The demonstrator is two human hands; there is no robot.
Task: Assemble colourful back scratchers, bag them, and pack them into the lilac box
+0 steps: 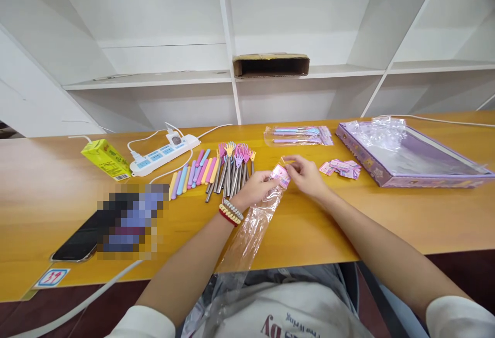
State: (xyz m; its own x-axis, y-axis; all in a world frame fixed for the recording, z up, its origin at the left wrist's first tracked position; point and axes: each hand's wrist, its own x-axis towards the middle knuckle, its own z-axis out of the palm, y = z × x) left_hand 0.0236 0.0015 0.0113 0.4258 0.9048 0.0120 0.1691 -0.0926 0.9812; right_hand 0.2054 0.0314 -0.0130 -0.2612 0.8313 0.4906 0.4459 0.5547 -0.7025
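A long clear plastic bag (253, 224) with a pink printed card (281, 175) at its upper end slants across the table edge towards my lap. My left hand (255, 188), wearing beaded bracelets, is closed on the bag beside the card. At the card's upper right, my right hand (307, 177) pinches the bag's end, where a thin pale strip shows at the fingertips. Left of the bag lies a heap of metal rods with colourful hand-shaped heads (237, 160). Several pastel handle sleeves (201, 168) lie beside them. Loose pink cards (342, 168) are right of my right hand.
Packed bags with coloured sticks (297, 136) lie at the back. A purple box (390, 181) holding clear plastic stands right. Leftward are a power strip (166, 155), a yellow-green drink carton (106, 160) and a phone (79, 237). A cardboard box (270, 57) sits on the white shelf (154, 78).
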